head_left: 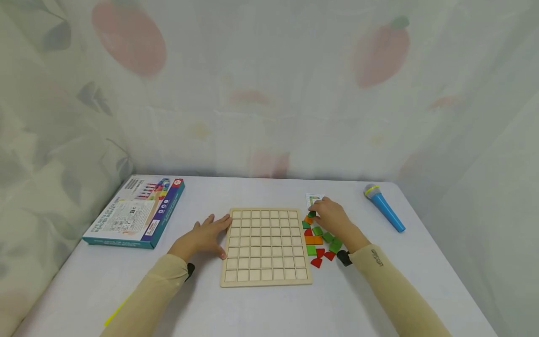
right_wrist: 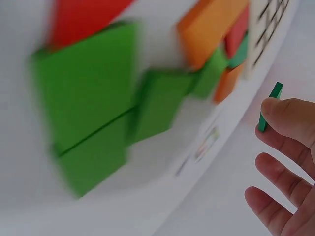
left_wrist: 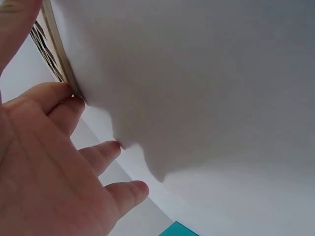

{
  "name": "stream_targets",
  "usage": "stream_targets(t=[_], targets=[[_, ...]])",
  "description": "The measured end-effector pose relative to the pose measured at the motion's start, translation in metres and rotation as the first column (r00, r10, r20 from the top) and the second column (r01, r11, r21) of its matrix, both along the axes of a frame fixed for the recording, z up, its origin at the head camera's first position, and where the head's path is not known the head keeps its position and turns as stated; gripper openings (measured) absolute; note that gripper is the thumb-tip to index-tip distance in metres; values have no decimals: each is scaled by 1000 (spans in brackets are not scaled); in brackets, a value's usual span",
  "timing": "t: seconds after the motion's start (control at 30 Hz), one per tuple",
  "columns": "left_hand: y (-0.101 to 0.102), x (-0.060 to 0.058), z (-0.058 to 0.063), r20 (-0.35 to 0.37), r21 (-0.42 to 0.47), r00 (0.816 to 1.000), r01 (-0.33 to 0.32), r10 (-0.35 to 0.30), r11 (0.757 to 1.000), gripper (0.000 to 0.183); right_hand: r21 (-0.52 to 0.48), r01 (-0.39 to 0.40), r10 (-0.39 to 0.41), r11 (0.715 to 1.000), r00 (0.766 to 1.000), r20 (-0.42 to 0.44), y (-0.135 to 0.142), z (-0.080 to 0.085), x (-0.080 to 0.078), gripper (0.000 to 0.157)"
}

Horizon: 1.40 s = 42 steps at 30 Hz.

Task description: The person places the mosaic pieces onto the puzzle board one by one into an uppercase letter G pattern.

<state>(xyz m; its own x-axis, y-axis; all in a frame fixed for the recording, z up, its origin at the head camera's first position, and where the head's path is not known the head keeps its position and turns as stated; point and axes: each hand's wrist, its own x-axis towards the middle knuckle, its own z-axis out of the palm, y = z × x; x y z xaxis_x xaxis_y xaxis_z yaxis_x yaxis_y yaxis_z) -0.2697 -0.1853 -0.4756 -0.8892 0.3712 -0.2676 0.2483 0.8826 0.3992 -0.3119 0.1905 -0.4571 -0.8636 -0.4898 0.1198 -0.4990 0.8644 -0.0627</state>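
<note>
A wooden grid board point(head_left: 267, 248) with square cells lies flat in the middle of the table. My left hand point(head_left: 206, 235) has its fingers spread, with fingertips and thumb touching the board's left edge; the left wrist view shows two fingertips at that edge. Just beyond the board's upper right side, my right hand point(head_left: 334, 217) pinches a small dark green tile point(right_wrist: 270, 107) between thumb and forefinger, the other fingers loose. Below it lie loose green tiles point(right_wrist: 88, 88), orange tiles point(head_left: 313, 240) and red tiles point(head_left: 316, 263). A printed card point(head_left: 312, 198) is partly hidden behind the right hand.
A flat game box point(head_left: 134, 213) lies at the back left of the white table. On the right side rests a blue toy microphone point(head_left: 386, 209). A patterned curtain point(head_left: 269, 93) hangs behind the table.
</note>
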Motion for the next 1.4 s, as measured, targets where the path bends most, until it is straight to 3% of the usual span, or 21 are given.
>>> stream_targets(t=[0.37,0.7,1.03,1.23,1.4], targets=[[-1,1,1,42,4,999,5,-6,1000,110,-35,-158,155,987,985,-69,-53,16,0,27],[-3,3,5,37,13,999,7,-8,1000,108,-63,-237,233,969,971,-60,-118,28,1,21],[-1,1,4,35,2,999,5,-5,1000,109,45,-202,201,978,979,33,-165,13,-3,19],[0,2,5,37,-2,999,6,-5,1000,108,75,-186,179,980,980,85,-175,1,-5,20],[1,3,8,35,-9,999,1,0,1000,107,79,-185,180,980,981,74,-178,-6,-5,19]])
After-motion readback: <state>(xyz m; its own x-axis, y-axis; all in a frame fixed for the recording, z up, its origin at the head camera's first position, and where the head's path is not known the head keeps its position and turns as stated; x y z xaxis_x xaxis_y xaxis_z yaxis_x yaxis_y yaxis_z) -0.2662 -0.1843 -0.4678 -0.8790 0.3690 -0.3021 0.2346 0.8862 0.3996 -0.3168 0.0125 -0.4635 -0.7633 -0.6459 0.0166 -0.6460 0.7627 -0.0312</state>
